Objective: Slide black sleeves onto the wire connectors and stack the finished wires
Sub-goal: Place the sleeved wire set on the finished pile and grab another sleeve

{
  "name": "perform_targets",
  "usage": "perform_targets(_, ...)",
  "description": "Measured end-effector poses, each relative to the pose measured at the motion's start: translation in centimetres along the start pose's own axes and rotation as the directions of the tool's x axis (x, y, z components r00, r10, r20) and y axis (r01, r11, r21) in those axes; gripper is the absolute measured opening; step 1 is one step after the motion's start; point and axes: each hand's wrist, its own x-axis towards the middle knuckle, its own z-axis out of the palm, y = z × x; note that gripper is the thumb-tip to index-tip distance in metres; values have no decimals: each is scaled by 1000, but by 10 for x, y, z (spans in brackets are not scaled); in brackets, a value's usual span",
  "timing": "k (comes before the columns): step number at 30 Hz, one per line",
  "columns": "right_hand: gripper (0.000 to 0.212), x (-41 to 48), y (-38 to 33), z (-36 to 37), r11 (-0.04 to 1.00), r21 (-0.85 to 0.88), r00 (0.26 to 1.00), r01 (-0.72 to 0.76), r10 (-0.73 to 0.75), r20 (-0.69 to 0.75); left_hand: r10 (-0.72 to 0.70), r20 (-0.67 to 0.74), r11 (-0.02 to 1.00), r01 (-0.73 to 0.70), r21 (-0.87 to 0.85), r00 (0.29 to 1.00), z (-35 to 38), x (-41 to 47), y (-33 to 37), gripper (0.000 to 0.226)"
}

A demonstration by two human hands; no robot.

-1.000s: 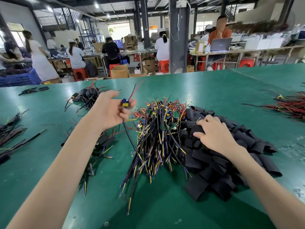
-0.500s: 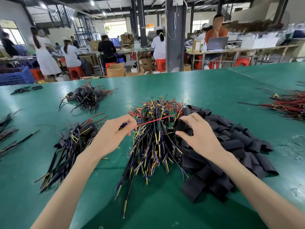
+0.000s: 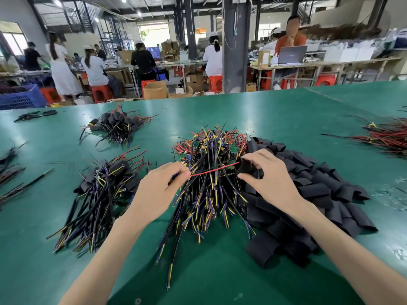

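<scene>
Left hand (image 3: 158, 190): fingers curled, pinching 1 wire at its connector end; connector itself mostly hidden in the grip, only a bit of blue shows. Its red lead (image 3: 213, 171) runs right, across the top of the unsleeved wire pile (image 3: 209, 194) at frame centre. Right hand (image 3: 271, 179): thumb and fingers pinch 1 black sleeve (image 3: 247, 166), held at the tip of the red lead. Can't tell if the tip is inside the mouth yet.

Likely step: threading the lead into the sleeve. Sleeve not on the connector yet.

Risks as I see them:
- Thin lead, long unsupported span. It may bow and miss the mouth or fold over at the edge.
- Pinch on the sleeve looks flat-ish. Too much squeeze closes the mouth and the connector jams.
- Lead sits right over the loose pile. A pull could snag other wires and drag them along.
- Loose sleeve pile (image 3: 319, 194), centre right, touches the wire pile, so a wrist sweep mixes them.
- Finished stack (image 3: 103, 190), centre left, is near the unsleeved pile. A sloppy drop risks sorting errors.

Green table (image 3: 286, 119) also holds a 2nd sleeved stack (image 3: 116, 126) upper left and a red bundle (image 3: 387, 137) at the right edge.
</scene>
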Motion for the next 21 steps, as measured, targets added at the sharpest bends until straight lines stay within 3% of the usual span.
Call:
perform_targets(6, 38, 0, -2, 1, 998, 55, 1000, 1, 1, -28, 12, 21, 999, -13, 44, 1000, 3, -3, 1, 22)
perform_targets(12, 39, 0, -1, -1, 998, 65, 1000, 10, -10, -6, 20, 48, 996, -24, 84, 999, 5, -5, 3, 15)
perform_targets(15, 39, -2, -2, 0, 995, -21, 995, 98, -98, 29, 0, 81, 997, -6, 75, 997, 8, -6, 5, 8)
perform_targets(19, 42, -7, -9, 6, 956, -219, 980, 197, -197, 23, -19, 178, 999, 23, -24, 984, 12, -7, 10, 41)
perform_targets(21, 43, -8, -12, 7, 934, -287, 976, 210, -218, 4, -54, 174, 992, 73, -105, 983, 13, -6, 14, 42)
